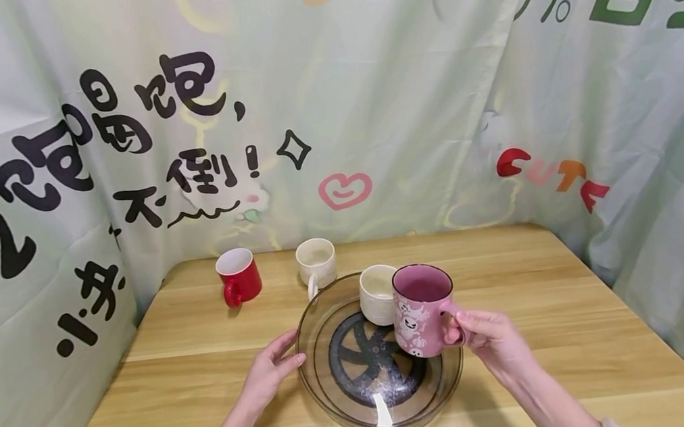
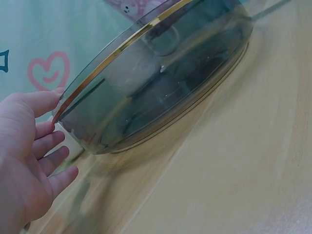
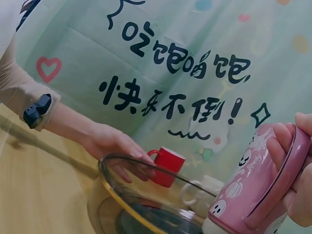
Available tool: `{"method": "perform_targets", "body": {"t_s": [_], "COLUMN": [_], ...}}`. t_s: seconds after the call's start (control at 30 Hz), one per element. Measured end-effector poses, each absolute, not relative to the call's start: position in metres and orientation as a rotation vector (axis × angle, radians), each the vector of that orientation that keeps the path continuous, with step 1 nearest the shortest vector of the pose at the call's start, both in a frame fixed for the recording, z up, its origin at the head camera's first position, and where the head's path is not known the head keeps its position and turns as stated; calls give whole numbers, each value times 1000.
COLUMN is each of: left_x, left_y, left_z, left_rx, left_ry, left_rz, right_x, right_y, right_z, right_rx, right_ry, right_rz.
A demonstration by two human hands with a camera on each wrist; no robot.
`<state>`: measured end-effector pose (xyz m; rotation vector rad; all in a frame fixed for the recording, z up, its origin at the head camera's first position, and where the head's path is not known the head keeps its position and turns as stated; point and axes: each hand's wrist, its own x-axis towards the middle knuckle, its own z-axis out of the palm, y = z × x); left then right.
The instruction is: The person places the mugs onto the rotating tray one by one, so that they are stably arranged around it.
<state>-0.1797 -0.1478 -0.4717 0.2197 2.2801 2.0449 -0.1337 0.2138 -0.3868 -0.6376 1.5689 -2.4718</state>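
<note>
A brown-tinted glass bowl (image 1: 386,418) stands on the wooden table. My left hand (image 1: 270,372) pinches its left rim between thumb and index finger; in the left wrist view the other fingers (image 2: 62,181) spread loosely outside the glass. With my right hand (image 1: 492,336) I grip the handle of a pink mug (image 1: 415,326) with white cartoon prints. The mug is upright over the bowl's right side, partly covering a white cup (image 1: 376,298) within the bowl at the back. In the right wrist view the pink mug (image 3: 251,180) fills the lower right.
Behind the bowl's left side stands another white cup (image 1: 316,262), its handle facing the bowl. A red mug (image 1: 240,277) with a white inside sits farther left. Printed curtains (image 1: 369,102) enclose the back and sides of the table (image 1: 178,363).
</note>
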Motion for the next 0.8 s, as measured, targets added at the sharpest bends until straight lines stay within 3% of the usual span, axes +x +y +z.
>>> {"method": "perform_targets", "body": {"t_s": [0.8], "left_x": [-180], "left_y": [-147], "left_z": [-473], "left_rx": [208], "left_ry": [2274], "left_rz": [2039], "right_x": [-127], "right_y": [206], "right_z": [-409], "right_rx": [-482], "right_ry": [1649], "right_rz": [-2432]}}
